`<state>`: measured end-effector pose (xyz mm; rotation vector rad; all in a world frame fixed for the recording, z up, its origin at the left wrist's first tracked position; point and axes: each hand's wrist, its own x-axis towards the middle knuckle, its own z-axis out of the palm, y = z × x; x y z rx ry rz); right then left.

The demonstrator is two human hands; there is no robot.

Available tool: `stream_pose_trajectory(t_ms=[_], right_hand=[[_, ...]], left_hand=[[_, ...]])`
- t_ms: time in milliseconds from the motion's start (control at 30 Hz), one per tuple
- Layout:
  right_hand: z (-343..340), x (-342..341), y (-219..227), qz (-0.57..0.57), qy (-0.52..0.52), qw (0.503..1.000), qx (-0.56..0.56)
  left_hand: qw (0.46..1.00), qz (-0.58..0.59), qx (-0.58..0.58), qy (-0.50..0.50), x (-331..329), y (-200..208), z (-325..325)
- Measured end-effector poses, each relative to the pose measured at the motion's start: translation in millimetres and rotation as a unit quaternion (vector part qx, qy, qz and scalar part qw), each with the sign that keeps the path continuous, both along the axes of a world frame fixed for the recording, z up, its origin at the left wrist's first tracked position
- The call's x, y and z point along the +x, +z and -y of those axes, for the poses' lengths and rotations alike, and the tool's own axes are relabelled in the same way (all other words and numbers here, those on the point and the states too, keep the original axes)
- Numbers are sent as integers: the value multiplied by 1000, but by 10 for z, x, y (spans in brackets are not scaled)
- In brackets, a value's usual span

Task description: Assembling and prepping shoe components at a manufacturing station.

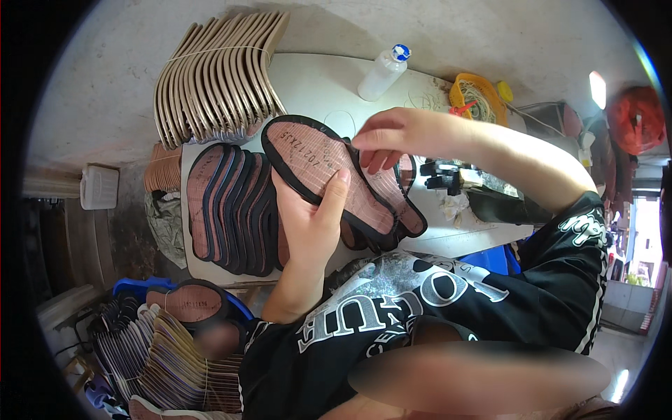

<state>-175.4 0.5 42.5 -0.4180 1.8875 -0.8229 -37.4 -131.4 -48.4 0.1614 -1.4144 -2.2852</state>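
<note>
A brown insole [301,148] with a black edging lies tilted across my left hand [311,217]. My left thumb presses on its top face and the fingers are behind it, so this hand is closed on the insole. Over the insole's right edge is my right hand [388,138], its fingers bent and the fingertips at the black edging. Whether a thread or the edging is pinched there is too small to tell. Beneath the held insole are more black-edged insoles [413,218], partly covered. A row of overlapping black-edged insoles [234,210] lies left of my left hand.
The white table [308,80] carries a tied bundle of tan insoles [217,77], a clear bottle [381,75] with a blue cap, and a yellow basket [458,87] of string with a red-handled tool [462,109]. Bundled insoles [171,346] fill a blue crate [133,287] at lower left.
</note>
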Motion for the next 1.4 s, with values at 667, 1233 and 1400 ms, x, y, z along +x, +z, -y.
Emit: stream_pose_trajectory(t_ms=[667, 1233, 1400], right_hand=[[-285, -1198, -913, -409, -140, 900, -47], [-167, -113, 89, -662, 227, 714, -11], [-225, -46, 104, -699, 231, 677, -6]], left_hand=[[995, -21, 98, -23, 19, 25, -2], [998, -22, 18, -47, 11, 25, -162], [999, -20, 4, -50, 49, 63, -191]])
